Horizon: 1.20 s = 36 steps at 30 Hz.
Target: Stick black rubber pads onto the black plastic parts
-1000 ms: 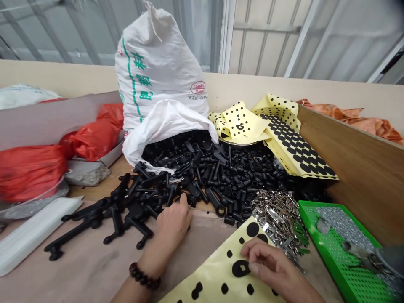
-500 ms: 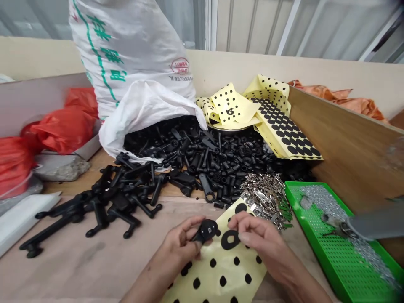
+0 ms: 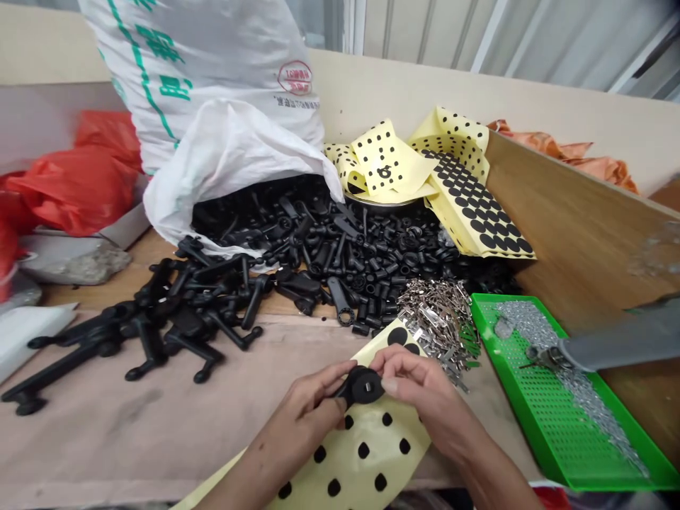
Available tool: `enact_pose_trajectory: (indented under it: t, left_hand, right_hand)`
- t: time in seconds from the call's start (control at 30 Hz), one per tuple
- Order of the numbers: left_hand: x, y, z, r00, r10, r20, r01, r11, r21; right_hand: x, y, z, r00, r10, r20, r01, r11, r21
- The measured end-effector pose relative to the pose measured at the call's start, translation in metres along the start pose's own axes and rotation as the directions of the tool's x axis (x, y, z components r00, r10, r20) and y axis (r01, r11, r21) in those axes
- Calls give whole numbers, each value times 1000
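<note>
My left hand point(image 3: 311, 407) is closed around a black plastic crank handle point(image 3: 347, 392), its round end turned up toward me. A flat black ring sticker point(image 3: 373, 388) lies over that round end, with a small metallic spot showing through its hole. The thumb and fingertips of my right hand point(image 3: 422, 389) pinch the ring's right edge. Beneath both hands is a yellow sticker sheet point(image 3: 396, 435) with small black dots and a few larger black discs near its top. Part of the handle is hidden by my left fingers.
Assembled black crank handles point(image 3: 185, 326) lie to the left. Behind are a white sack point(image 3: 223, 127) and a heap of black plastic parts point(image 3: 319, 248). Metal clips point(image 3: 438, 319) and a green tray point(image 3: 552, 439) with small metal pieces sit right, under a grey tool point(image 3: 610, 343).
The ring sticker, held apart on the right before, is now over the handle's round end. My right hand has moved left to meet my left hand. The camera view has shifted slightly.
</note>
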<state>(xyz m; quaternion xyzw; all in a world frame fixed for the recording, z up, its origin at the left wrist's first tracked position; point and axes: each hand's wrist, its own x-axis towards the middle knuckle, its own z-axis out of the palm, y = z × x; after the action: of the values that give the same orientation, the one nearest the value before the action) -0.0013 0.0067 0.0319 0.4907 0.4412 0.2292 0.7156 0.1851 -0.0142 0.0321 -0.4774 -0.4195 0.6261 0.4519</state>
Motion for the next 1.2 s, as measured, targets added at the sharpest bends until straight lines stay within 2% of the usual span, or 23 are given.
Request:
enact_pose_trajectory:
  t: [0.1, 0.33, 0.43, 0.53, 0.67, 0.77, 0.87, 0.93, 1.0, 1.1, 1.2]
  left_hand:
    - [-1, -1, -1, 999, 26, 35, -27, 999, 36]
    - [-3, -5, -1, 999, 40, 21, -43, 991, 123]
    - [-4, -7, 0, 999, 37, -7, -36, 988, 153]
    - [-2, -11, 2, 995, 86, -45, -75, 976, 202]
    - [0, -14, 4, 983, 165, -81, -140, 959, 247]
    - [-1, -16, 5, 979, 182, -93, -154, 956, 249]
    - [-3, -17, 4, 985, 137, -106, -116, 977, 180]
    - [-4, -18, 3, 988, 109, -113, -95, 988, 121]
    - [-5, -20, 2, 986, 110, -126, -99, 991, 89]
    - [-6, -22, -1, 980, 124, -154, -113, 991, 74]
    - [-8, -24, -2, 978, 127, -166, -117, 991, 72]
  right_hand:
    - [0, 1, 0, 1000, 10, 1, -10, 1000, -8]
    - [0, 3, 0, 1000, -10, -17, 9, 999, -52]
    - [0, 2, 2, 1000, -10, -25, 8, 997, -81]
    - [-1, 1, 4, 999, -10, -33, 7, 994, -105]
    - [-2, 3, 4, 998, -65, -24, 61, 987, -146]
    - [-4, 6, 3, 995, -100, -20, 95, 983, -158]
    - [-6, 9, 2, 999, -2, 43, 0, 999, 41]
    - [-7, 12, 3, 993, 53, 106, -76, 971, 228]
    - [-8, 16, 5, 990, 58, 133, -103, 924, 367]
    - [-8, 21, 10, 990, 73, 123, -123, 870, 478]
    - [-8, 21, 15, 989, 89, 116, -136, 853, 504]
